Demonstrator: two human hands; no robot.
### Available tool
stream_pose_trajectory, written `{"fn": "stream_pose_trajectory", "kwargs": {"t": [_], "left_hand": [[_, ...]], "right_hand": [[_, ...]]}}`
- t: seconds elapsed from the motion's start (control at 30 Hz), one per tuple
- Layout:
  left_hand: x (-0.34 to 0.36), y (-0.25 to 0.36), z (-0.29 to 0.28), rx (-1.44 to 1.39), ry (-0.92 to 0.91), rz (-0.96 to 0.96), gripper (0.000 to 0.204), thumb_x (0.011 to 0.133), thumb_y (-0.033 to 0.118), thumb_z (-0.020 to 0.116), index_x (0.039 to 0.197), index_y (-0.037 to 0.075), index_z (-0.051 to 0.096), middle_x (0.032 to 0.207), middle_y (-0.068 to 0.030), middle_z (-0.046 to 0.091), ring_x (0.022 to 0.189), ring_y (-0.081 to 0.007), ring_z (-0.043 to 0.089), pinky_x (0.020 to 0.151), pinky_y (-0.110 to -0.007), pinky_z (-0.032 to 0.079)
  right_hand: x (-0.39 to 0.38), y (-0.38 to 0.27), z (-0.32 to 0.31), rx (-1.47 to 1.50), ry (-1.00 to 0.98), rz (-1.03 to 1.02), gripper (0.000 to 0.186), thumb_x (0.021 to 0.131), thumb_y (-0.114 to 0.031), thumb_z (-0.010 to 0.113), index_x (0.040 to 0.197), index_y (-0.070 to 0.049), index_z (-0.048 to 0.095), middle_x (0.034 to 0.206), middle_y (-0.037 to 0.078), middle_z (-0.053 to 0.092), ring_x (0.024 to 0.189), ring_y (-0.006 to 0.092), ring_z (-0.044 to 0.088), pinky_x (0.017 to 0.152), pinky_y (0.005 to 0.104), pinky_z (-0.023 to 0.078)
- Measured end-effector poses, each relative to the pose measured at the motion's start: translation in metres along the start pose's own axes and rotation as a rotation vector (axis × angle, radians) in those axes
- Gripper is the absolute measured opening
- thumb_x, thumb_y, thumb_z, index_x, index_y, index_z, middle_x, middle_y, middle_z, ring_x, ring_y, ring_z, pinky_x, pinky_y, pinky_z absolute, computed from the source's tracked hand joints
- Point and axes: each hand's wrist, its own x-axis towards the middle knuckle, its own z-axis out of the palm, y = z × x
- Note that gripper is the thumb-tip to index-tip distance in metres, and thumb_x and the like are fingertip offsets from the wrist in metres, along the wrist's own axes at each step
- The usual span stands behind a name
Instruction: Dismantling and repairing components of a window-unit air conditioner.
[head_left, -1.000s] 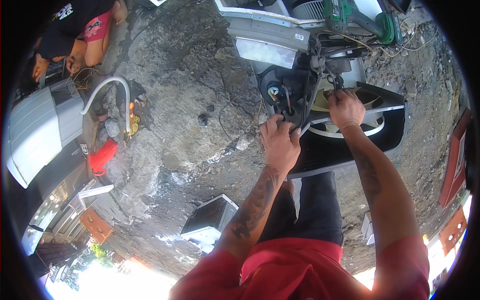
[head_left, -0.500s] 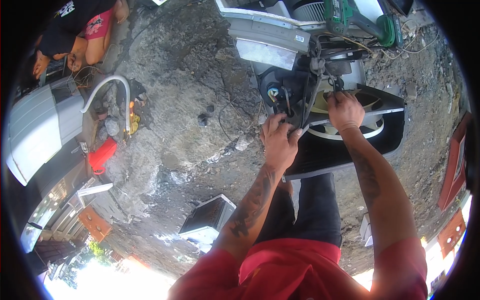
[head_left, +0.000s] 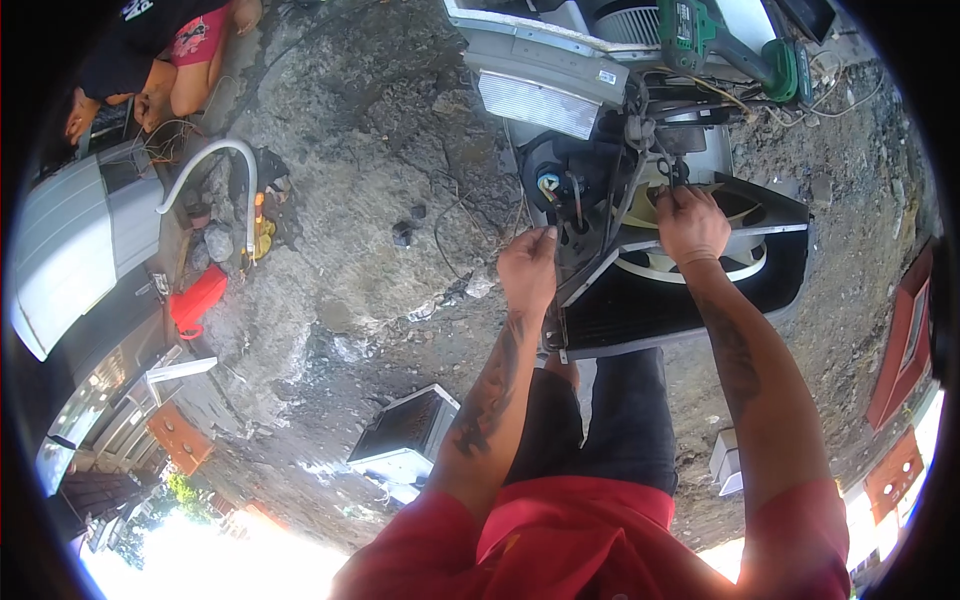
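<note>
An opened air conditioner with bare metal parts lies before me. My left hand (head_left: 530, 268) is closed, its fingertips pinching the left edge of the unit's metal frame (head_left: 583, 278) beside the dark round compressor (head_left: 547, 160). Farther right, my right hand (head_left: 692, 222) is closed over a slim dark piece, too hidden to name, above the fan (head_left: 748, 272). The pale fan sits in a black housing (head_left: 690, 315). Dark wires (head_left: 640, 130) run down between the finned coil (head_left: 537, 103) and my hands.
A green cordless drill (head_left: 690, 40) rests on the unit at the top. At left are a red pouch-like thing (head_left: 198, 300), a grey curved hose (head_left: 250, 165) and a white casing (head_left: 75, 255). Another person (head_left: 190, 85) crouches at upper left. A dark-faced box (head_left: 405, 435) lies behind my left arm.
My left hand has drawn left and slightly down, off the middle of the frame to its left edge, its fingers now pinched. My right hand stays nearly in place.
</note>
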Motion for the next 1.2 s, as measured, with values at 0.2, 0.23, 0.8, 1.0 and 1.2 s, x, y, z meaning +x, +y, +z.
{"fn": "stream_pose_trajectory", "kwargs": {"t": [0.2, 0.23, 0.8, 1.0, 1.2], "left_hand": [[0.011, -0.004, 0.017, 0.251, -0.185, -0.059, 0.019, 0.087, 0.015, 0.071, 0.096, -0.001, 0.074, 0.072, -0.0090, 0.071, 0.062, -0.0122, 0.063, 0.060, -0.029, 0.048], [0.012, -0.007, 0.021, 0.240, -0.164, -0.032, 0.020, 0.086, 0.016, 0.070, 0.096, 0.000, 0.074, 0.076, -0.0135, 0.072, 0.065, -0.0176, 0.068, 0.063, -0.032, 0.050], [0.016, 0.011, 0.005, -0.490, -0.263, -0.561, 0.015, 0.092, 0.011, 0.064, 0.098, -0.003, 0.067, 0.074, -0.0040, 0.063, 0.057, -0.0122, 0.058, 0.048, -0.023, 0.045], [0.026, 0.016, 0.006, -0.608, -0.237, -0.746, 0.015, 0.094, 0.016, 0.064, 0.093, 0.002, 0.067, 0.077, -0.0066, 0.066, 0.060, -0.0142, 0.061, 0.051, -0.027, 0.048], [0.038, -0.034, 0.033, -0.684, -0.242, -0.637, 0.022, 0.091, 0.019, 0.067, 0.093, -0.002, 0.070, 0.076, -0.0062, 0.067, 0.061, -0.0147, 0.062, 0.056, -0.028, 0.047]], "right_hand": [[0.001, 0.004, 0.001, -0.006, -0.016, 0.013, 0.026, 0.088, -0.032, 0.059, 0.075, -0.012, 0.070, 0.084, 0.004, 0.069, 0.085, 0.0280, 0.066, 0.075, 0.0422, 0.052], [0.002, 0.004, 0.000, -0.013, -0.008, 0.012, 0.026, 0.087, -0.032, 0.059, 0.075, -0.012, 0.070, 0.084, 0.004, 0.070, 0.085, 0.0280, 0.066, 0.075, 0.0421, 0.052], [0.003, 0.004, 0.002, -0.015, -0.031, 0.008, 0.027, 0.088, -0.034, 0.059, 0.076, -0.012, 0.070, 0.084, 0.004, 0.070, 0.086, 0.0278, 0.066, 0.076, 0.0424, 0.052], [0.001, 0.010, 0.002, -0.020, -0.033, 0.015, 0.027, 0.088, -0.034, 0.059, 0.076, -0.012, 0.070, 0.085, 0.004, 0.070, 0.087, 0.0284, 0.066, 0.075, 0.0429, 0.052], [0.003, 0.006, -0.001, -0.028, -0.027, 0.004, 0.027, 0.088, -0.034, 0.059, 0.076, -0.012, 0.068, 0.085, 0.004, 0.070, 0.086, 0.0288, 0.066, 0.075, 0.0432, 0.052]]}}
